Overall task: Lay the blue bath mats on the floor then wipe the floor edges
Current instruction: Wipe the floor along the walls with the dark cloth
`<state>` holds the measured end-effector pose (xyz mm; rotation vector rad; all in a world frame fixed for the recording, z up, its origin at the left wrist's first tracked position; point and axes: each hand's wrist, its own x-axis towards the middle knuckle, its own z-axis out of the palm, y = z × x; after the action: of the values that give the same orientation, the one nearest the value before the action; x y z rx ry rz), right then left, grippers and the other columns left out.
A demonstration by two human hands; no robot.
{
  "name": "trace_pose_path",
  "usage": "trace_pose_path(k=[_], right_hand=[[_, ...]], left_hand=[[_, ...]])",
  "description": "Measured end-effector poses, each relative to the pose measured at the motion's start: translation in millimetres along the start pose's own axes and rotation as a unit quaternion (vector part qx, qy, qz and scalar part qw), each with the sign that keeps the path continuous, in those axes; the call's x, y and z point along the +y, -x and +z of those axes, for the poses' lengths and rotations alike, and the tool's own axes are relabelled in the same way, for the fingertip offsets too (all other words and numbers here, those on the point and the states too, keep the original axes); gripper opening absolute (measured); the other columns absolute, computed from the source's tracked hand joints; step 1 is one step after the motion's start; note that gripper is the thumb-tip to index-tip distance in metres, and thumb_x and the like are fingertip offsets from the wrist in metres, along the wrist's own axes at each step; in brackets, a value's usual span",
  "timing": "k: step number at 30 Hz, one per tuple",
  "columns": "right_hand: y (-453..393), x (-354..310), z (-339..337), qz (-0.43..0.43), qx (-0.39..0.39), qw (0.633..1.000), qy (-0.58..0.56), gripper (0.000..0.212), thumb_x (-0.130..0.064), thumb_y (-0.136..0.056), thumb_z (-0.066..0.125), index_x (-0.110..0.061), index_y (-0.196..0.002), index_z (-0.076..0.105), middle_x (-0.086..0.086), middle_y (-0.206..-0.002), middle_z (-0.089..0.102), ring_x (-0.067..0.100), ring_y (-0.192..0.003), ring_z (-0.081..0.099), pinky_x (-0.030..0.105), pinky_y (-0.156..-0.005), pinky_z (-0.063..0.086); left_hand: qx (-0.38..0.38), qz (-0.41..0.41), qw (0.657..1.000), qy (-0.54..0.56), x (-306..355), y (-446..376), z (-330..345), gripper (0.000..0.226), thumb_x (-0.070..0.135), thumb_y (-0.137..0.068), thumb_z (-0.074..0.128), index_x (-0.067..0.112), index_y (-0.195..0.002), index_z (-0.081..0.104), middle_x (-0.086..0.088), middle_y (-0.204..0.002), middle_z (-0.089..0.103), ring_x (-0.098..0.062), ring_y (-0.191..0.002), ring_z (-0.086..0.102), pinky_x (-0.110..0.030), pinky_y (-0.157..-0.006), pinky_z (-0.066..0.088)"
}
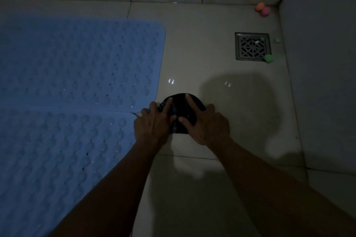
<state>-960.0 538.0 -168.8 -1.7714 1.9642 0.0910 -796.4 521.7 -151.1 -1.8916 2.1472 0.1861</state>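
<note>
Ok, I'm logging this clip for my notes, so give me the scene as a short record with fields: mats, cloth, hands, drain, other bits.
mats: two blue bath mats flat on the floor, edges meeting
cloth: dark cloth on tile beside the mats
left hand: fingers spread, pressing cloth
right hand: fingers spread, pressing cloth
drain: square metal drain near right wall
other bits: orange and pink balls in the corner; green bits by the drain

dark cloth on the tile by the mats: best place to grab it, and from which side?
Take the dark cloth at its rounded far edge, coming from above on the drain side. It lies flat under the left hand and right hand, and the blue mats crowd its left; the bare tiled floor to the right leaves room. A pinch grip there should lift it.
</note>
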Motion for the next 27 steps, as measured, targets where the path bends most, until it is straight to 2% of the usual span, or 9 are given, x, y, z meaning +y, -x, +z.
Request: trace_pose_path(k=[4,6,8,10,15,19,23,27], right_hand=[[13.3,-6.4,4.4,0.015,0.007,1.0,0.001,0.076,-0.08,-0.089,0.026,-0.055,-0.15,-0.012,0.018,-0.129,0.044,0.038,-0.103,0.057,0.04,-0.08,0.044],[25.5,-8.6,8.7,0.016,0.01,1.0,0.005,0.077,-0.08,-0.089,0.026,-0.054,-0.15,-0.012,0.018,-0.125,0.045,0.035,-0.093,0.057,0.038,-0.073,0.041],[39.3,-10.1,15.6,0.024,0.013,0.999,0.019,0.078,-0.08,-0.089,0.026,-0.053,-0.151,-0.012,0.018,-0.121,0.045,0.029,-0.077,0.049,0.034,-0.068,0.038],[53.5,-11.8,22.8,0.045,0.014,0.999,0.028,0.078,-0.08,-0.088,0.026,-0.054,-0.15,-0.013,0.018,-0.12,0.045,0.028,-0.073,0.047,0.034,-0.067,0.039],[94.3,-22.0,39.9,0.084,-0.026,0.996,0.02,0.077,-0.081,-0.087,0.026,-0.058,-0.147,-0.018,0.018,-0.127,0.042,0.036,-0.089,0.059,0.038,-0.073,0.045],[125.9,-29.2,49.7,0.102,-0.042,0.994,0.002,0.078,-0.081,-0.087,0.029,-0.059,-0.147,-0.017,0.019,-0.14,0.034,0.039,-0.101,0.059,0.04,-0.079,0.049],[147.3,-36.9,57.5,0.118,-0.055,0.991,-0.02,0.078,-0.079,-0.088,0.03,-0.059,-0.147,-0.017,0.02,-0.135,0.036,0.038,-0.096,0.058,0.041,-0.083,0.05],[150.1,-39.0,59.9,0.103,-0.051,0.993,-0.015,0.078,-0.08,-0.088,0.03,-0.06,-0.145,-0.018,0.02,-0.13,0.038,0.039,-0.096,0.058,0.041,-0.083,0.048]], left_hand=[[0.017,0.015,1.0,0.016,-10.0,6.9,8.7,0.063,0.06,-0.102,0.028,0.041,-0.159,0.008,-0.012,-0.131,0.044,-0.032,-0.11,0.052,-0.035,-0.064,0.038],[0.022,0.023,0.999,0.012,-14.6,14.3,14.9,0.064,0.061,-0.101,0.028,0.041,-0.159,0.01,-0.012,-0.131,0.044,-0.033,-0.112,0.05,-0.036,-0.064,0.038],[0.026,0.038,0.999,0.003,-17.5,24.2,19.6,0.064,0.061,-0.101,0.029,0.04,-0.159,0.012,-0.012,-0.131,0.043,-0.032,-0.114,0.048,-0.037,-0.065,0.036],[0.025,0.056,0.998,-0.006,-18.8,34.0,21.3,0.065,0.061,-0.101,0.031,0.038,-0.158,0.014,-0.011,-0.132,0.042,-0.031,-0.116,0.045,-0.038,-0.067,0.037],[0.013,0.094,0.995,-0.022,-25.4,74.8,26.0,0.065,0.059,-0.102,0.032,0.033,-0.159,0.014,-0.009,-0.133,0.04,-0.029,-0.115,0.044,-0.037,-0.067,0.039],[0.018,0.118,0.993,-0.021,-32.6,109.4,35.5,0.065,0.058,-0.102,0.032,0.03,-0.159,0.015,-0.01,-0.133,0.043,-0.028,-0.112,0.047,-0.034,-0.062,0.037],[0.036,0.128,0.991,-0.015,-41.2,129.4,44.1,0.063,0.059,-0.101,0.036,0.031,-0.156,0.025,-0.009,-0.126,0.049,-0.028,-0.106,0.052,-0.033,-0.06,0.036],[0.006,0.115,0.993,-0.009,-42.2,133.3,46.7,0.065,0.058,-0.102,0.031,0.035,-0.159,0.011,-0.011,-0.137,0.039,-0.029,-0.114,0.046,-0.035,-0.065,0.037]])
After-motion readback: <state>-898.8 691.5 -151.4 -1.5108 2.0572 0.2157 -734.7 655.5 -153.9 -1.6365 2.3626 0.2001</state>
